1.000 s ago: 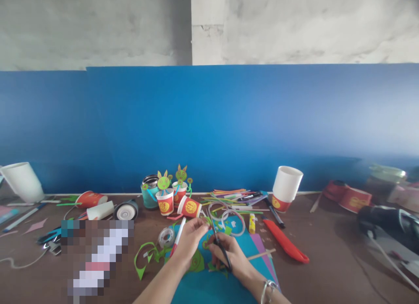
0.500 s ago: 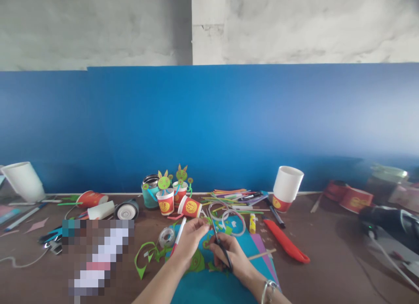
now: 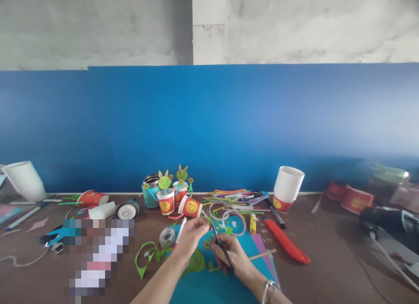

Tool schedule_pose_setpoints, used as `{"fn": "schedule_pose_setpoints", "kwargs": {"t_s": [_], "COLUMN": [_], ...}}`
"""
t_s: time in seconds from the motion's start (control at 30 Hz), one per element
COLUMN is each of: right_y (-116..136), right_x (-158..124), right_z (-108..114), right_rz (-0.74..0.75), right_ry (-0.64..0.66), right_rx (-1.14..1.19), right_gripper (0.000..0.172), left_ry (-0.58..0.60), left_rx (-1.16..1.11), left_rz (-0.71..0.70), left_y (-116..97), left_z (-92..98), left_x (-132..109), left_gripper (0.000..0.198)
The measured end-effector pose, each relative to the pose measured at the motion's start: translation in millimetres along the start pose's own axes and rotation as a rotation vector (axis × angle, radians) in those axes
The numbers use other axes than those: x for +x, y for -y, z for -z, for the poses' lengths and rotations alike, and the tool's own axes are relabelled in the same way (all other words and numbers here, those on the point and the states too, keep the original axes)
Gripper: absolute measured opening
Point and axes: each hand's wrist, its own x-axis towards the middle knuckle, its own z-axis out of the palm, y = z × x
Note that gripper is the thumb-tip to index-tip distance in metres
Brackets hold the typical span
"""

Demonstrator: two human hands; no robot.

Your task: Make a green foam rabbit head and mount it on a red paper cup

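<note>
My right hand (image 3: 235,255) is closed on a pair of scissors (image 3: 225,250), its blades pointing up and away toward my left fingertips. My left hand (image 3: 190,235) is pinched around a small piece of green paper (image 3: 209,219), mostly hidden by the fingers, right beside the blade tips. Beneath both hands lies a blue sheet (image 3: 209,288). A green paper cutout (image 3: 197,260) with drawn curves rests on it between my wrists. Green paper scraps (image 3: 144,258) curl on the table to the left. A white marker (image 3: 180,232) stands out behind my left hand.
Two paper cups (image 3: 166,203) with green rabbit figures stand at the back beside a teal container (image 3: 150,192). A tape roll (image 3: 167,236), glue stick (image 3: 253,224), red pouch (image 3: 286,242), stacked cups (image 3: 288,186) and several coloured sticks (image 3: 229,199) lie around the sheet.
My right hand and the scissors have shifted very slightly to the right. My left hand keeps its pinch in nearly the same place.
</note>
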Motion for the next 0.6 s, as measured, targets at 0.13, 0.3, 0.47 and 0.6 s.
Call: {"fn": "schedule_pose_setpoints", "kwargs": {"t_s": [0.13,0.3,0.47,0.6], "right_y": [-1.7,-1.2,2.3,3.4], "right_x": [0.9,0.4,-1.0,-1.6], "right_z": [0.6,0.7,-0.3,0.0], "right_rz": [-0.002,-0.002,-0.004,-0.006], "right_ry": [0.002,-0.001,0.001,0.031], "right_rx": [-0.004,-0.005,0.008,0.035], "right_gripper": [0.029,0.03,0.033,0.037], "left_ry": [-0.001,-0.001,-0.009,0.007], "left_rx": [0.025,0.065,0.11,0.142], "left_rz": [0.006,-0.001,-0.028,-0.052], "left_y": [-2.2,-5.0,-3.3,-0.1], "left_z": [0.6,0.2,0.1,0.7], "left_x": [-0.1,-0.5,0.4,0.8], "left_gripper": [0.016,0.017,0.021,0.019]}}
